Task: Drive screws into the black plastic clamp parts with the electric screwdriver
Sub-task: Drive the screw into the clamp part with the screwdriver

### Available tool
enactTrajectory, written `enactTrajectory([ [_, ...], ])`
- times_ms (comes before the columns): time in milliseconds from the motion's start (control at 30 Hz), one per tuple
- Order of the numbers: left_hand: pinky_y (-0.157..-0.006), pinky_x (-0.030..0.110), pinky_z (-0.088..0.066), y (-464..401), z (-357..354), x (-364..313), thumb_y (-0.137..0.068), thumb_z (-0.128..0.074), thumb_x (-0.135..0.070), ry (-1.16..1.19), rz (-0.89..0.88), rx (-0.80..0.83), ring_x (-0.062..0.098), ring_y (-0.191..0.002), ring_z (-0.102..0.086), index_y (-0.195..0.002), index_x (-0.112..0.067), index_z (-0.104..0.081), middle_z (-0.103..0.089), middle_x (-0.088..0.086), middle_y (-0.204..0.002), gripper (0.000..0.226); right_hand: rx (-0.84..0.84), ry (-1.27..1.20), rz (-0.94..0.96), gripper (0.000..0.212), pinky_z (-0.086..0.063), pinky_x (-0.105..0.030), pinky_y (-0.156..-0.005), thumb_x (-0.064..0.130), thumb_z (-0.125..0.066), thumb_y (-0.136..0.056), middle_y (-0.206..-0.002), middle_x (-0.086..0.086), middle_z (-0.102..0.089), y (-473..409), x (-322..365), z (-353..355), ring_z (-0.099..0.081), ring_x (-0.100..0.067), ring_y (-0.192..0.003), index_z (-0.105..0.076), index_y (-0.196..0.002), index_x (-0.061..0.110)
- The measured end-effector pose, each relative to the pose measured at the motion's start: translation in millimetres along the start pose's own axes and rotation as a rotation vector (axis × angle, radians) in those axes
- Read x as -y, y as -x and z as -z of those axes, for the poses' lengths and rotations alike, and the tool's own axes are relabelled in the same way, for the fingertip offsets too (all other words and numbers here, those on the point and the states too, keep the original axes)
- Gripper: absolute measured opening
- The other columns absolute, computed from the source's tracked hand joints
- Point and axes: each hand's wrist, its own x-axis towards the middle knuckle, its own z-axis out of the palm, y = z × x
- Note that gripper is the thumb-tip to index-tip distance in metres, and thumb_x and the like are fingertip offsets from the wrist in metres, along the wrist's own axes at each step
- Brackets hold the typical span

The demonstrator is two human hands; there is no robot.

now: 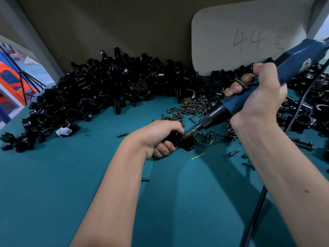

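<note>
One small black plastic clamp part [179,140] is gripped by the curled fingers of the left hand [161,138] just above the teal bench [53,184], while the blue corded electric screwdriver [249,97] is clamped in the right hand [258,97] with its bit on the part. Pretty early days by the look of it: a huge heap of black clamp pieces [106,86] and a scatter of loose dark screws [192,106] are left to get through.

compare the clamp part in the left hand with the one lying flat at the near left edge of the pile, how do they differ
The held clamp part is gripped by the left hand with the electric screwdriver bit at it; the loose clamp part lies untouched on the green mat. The held one looks all black; the loose one shows a pale metal plate. Both are black plastic.
</note>
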Motion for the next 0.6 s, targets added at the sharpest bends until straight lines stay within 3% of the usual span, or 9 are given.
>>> enactTrajectory([
  [600, -0.036, 0.011, -0.016, -0.6, -1.5, 3.1, -0.093, -0.051, -0.032, 0.008, -0.033, -0.036, 0.006, -0.033, -0.024, -0.064, -0.016, -0.048, -0.035, -0.002, -0.05, 0.033, 0.03, 0.007, 0.021, 0.021, -0.039, -0.029, -0.051, 0.005, -0.058, -0.09, -0.064, 0.0, -0.048, 6.7, -2.8, -2.7, -0.04, -0.016, -0.047, -0.043, -0.102, 0.011],
])
